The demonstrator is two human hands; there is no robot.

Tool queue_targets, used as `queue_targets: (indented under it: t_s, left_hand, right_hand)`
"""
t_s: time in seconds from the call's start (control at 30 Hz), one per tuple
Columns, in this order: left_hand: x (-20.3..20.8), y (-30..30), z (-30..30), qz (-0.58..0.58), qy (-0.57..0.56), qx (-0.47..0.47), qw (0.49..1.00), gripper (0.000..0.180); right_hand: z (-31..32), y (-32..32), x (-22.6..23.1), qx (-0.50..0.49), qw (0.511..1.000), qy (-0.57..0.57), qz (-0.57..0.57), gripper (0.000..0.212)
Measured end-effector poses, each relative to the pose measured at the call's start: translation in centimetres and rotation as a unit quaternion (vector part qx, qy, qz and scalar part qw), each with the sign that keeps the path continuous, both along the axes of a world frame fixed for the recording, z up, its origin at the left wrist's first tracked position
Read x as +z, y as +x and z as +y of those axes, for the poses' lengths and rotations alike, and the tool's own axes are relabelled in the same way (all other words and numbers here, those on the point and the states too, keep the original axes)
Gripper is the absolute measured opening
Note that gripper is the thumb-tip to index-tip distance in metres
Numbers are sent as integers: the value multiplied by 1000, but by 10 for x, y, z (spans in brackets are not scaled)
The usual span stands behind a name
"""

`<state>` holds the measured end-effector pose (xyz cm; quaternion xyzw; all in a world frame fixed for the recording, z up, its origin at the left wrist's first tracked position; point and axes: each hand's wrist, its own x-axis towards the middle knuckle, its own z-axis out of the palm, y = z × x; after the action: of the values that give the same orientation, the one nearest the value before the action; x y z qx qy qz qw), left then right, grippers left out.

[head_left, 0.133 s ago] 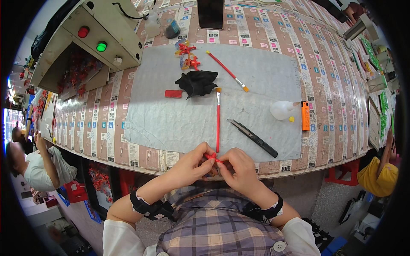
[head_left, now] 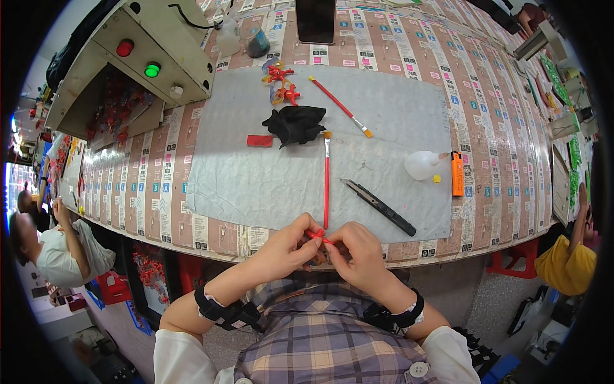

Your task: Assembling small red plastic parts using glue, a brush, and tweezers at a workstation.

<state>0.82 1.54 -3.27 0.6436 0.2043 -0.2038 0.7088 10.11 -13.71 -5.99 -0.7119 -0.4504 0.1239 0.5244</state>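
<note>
At the table's near edge, a small red plastic piece (head_left: 320,236) is pinched between my two hands. My left hand (head_left: 297,242) is closed on its left side, with fingertips and thumb together. Thumb and fingers of my right hand (head_left: 355,251) are closed on a thin red end of it. The fingers hide most of its shape; a bit of clear orange shows below. A red-handled brush (head_left: 327,185) lies just beyond my hands, bristles pointing away. To its right rests a black utility knife (head_left: 382,208), its blade end toward the far left.
On a grey sheet (head_left: 256,185) lie a black cloth (head_left: 295,125), a red block (head_left: 259,141), a second brush (head_left: 342,107), red-and-clear figures (head_left: 279,83) and a white squeeze bottle (head_left: 422,165). An orange lighter (head_left: 457,174) sits beside it. A metal box (head_left: 137,54) stands at far left.
My hands and the red piece stay where they were. At the right rim, the arm of a person in yellow has shifted slightly.
</note>
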Motion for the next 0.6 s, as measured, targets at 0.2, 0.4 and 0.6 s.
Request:
queue_targets:
  t_s: [0.2,0.4,0.6]
  left_hand:
    - [-1,0,0,-3,3,0,1000,15]
    - [1,0,0,0,2,-3,1000,15]
    - [0,1,0,2,4,-4,1000,14]
  right_hand:
    - [0,0,0,1,1000,3,-7,11]
    - [0,0,1,3,1000,-1,-2,11]
    - [0,0,0,1,1000,-3,0,10]
